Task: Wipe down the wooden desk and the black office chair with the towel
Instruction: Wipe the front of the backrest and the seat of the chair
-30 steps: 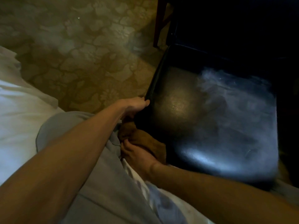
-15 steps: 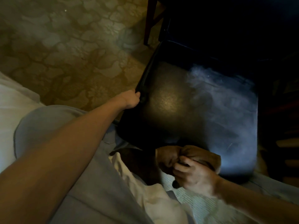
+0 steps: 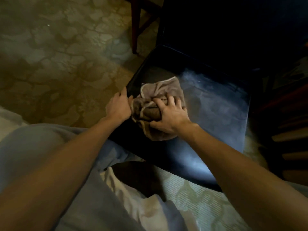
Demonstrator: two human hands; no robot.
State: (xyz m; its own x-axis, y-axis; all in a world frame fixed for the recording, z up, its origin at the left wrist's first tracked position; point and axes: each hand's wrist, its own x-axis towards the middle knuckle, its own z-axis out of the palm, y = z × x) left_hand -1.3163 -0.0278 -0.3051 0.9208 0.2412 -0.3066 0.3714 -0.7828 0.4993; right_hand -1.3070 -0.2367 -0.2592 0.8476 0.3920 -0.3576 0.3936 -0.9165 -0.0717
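Observation:
A black office chair [image 3: 215, 117] stands in front of me, its shiny seat dim on the left and lit bluish on the right. A bunched brown towel [image 3: 155, 97] with pale edging lies on the seat's left part. My right hand [image 3: 170, 117] lies on top of the towel with fingers spread and curled into the cloth, pressing it onto the seat. My left hand [image 3: 119, 107] grips the seat's left edge, right beside the towel. The chair's back is lost in darkness at the top.
Patterned carpet [image 3: 58, 60] covers the floor to the left. A dark wooden leg [image 3: 134, 25] stands behind the chair. My legs in light trousers [image 3: 41, 147] and white bedding [image 3: 196, 204] fill the bottom. Dark wooden furniture [image 3: 291, 130] is at the right edge.
My right hand has lifted the towel from below the seat's front edge up onto the seat's left part. My left hand has kept its hold on the seat's left edge.

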